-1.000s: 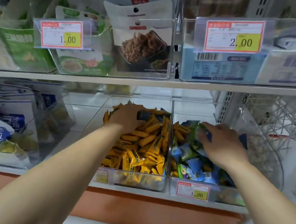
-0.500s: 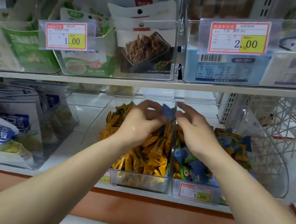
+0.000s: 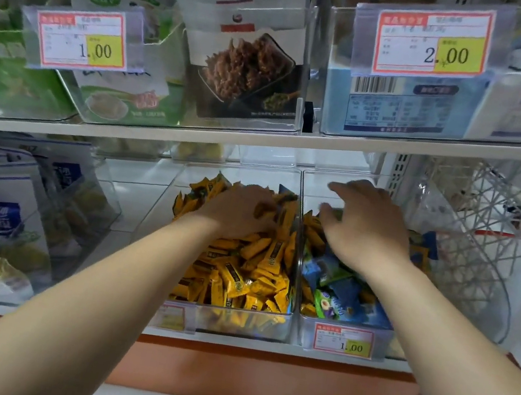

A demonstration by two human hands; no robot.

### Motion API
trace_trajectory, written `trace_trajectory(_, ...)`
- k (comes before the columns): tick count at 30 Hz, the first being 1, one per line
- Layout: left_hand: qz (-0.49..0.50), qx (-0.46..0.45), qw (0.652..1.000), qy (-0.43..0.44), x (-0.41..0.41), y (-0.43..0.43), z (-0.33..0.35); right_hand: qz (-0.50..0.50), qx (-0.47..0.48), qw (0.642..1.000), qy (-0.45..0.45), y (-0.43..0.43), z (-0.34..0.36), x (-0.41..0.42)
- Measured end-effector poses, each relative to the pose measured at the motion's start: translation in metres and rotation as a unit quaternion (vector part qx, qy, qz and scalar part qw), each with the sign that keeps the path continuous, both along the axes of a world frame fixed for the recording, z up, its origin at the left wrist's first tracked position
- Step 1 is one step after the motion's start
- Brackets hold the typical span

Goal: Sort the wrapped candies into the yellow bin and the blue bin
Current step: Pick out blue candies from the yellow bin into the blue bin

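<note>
Half a second ago both hands met over the bins' shared wall with a blue candy. Now they are apart. The left hand (image 3: 243,211) digs into the yellow candies (image 3: 250,274) in the yellow bin (image 3: 232,321), fingers buried, so I cannot tell whether it holds anything. The right hand (image 3: 367,228) hovers spread wide over the blue bin (image 3: 303,330), likely having just dropped that candy. Motion blur hides where the candy landed. A dark blue scrap (image 3: 285,189) shows just beyond the left hand.

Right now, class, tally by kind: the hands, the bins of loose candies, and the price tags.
Hands: 2, left hand, right hand
Candy bins: 2, yellow bin, blue bin
Price tags: 4, one blurred
Total: 8
</note>
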State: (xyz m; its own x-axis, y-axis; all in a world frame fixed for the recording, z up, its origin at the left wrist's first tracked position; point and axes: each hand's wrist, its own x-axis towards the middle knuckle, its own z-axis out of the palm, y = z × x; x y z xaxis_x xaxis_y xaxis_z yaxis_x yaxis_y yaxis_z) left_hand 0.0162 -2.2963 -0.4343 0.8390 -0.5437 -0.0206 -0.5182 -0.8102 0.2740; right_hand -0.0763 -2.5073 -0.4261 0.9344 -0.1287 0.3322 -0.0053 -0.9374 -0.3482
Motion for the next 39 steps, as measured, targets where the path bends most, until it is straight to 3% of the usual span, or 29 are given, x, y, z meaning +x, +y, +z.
trace_trajectory(2, 0.007, -0.008, 0.999, -0.051, -0.006, 0.015, -0.002, 0.100, 0.019, 0.995, -0.012, 0.015, 0.000, 0.004)
trace_trajectory(5, 0.030, -0.039, 0.996, -0.079, -0.018, 0.042, -0.001, 0.184, -0.064, 0.979, 0.065, 0.028, -0.012, 0.010)
trace_trajectory(8, 0.066, -0.007, 0.995, -0.079, -0.027, 0.063, 0.010, 0.207, -0.106, 0.965, 0.123, 0.028, -0.017, 0.014)
trace_trajectory(13, 0.150, 0.147, 0.976, -0.065, -0.014, 0.060, 0.029, 0.215, -0.108, 0.958, 0.158, 0.033, -0.017, 0.005)
trace_trajectory(15, 0.161, 0.126, 0.973, -0.108, -0.005, 0.044, 0.032, 0.213, -0.111, 0.959, 0.152, 0.034, -0.019, -0.001)
trace_trajectory(16, 0.138, 0.063, 0.980, -0.128, 0.001, 0.033, 0.032, 0.211, -0.111, 0.960, 0.144, 0.034, -0.021, -0.004)
trace_trajectory(18, 0.041, -0.079, 0.991, -0.103, 0.009, 0.006, 0.029, 0.206, -0.105, 0.964, 0.134, 0.034, -0.023, -0.007)
trace_trajectory(19, -0.002, -0.107, 0.992, -0.069, 0.014, -0.006, 0.026, 0.203, -0.101, 0.965, 0.134, 0.035, -0.024, -0.009)
trace_trajectory(22, -0.028, 0.000, 0.999, 0.034, 0.029, -0.028, 0.008, 0.192, -0.097, 0.967, 0.137, 0.037, -0.025, -0.012)
trace_trajectory(25, 0.003, 0.086, 0.996, 0.037, 0.039, -0.029, -0.009, 0.190, -0.099, 0.968, 0.134, 0.037, -0.026, -0.013)
trace_trajectory(29, 0.011, 0.103, 0.995, -0.007, 0.041, -0.028, -0.017, 0.196, -0.090, 0.968, 0.131, 0.037, -0.027, -0.015)
trace_trajectory(34, 0.008, 0.051, 0.997, 0.064, 0.045, -0.023, -0.019, 0.204, -0.074, 0.969, 0.119, 0.035, -0.027, -0.016)
trace_trajectory(39, -0.001, 0.013, 0.997, 0.081, 0.049, -0.022, -0.023, 0.207, -0.068, 0.969, 0.119, 0.034, -0.030, -0.017)
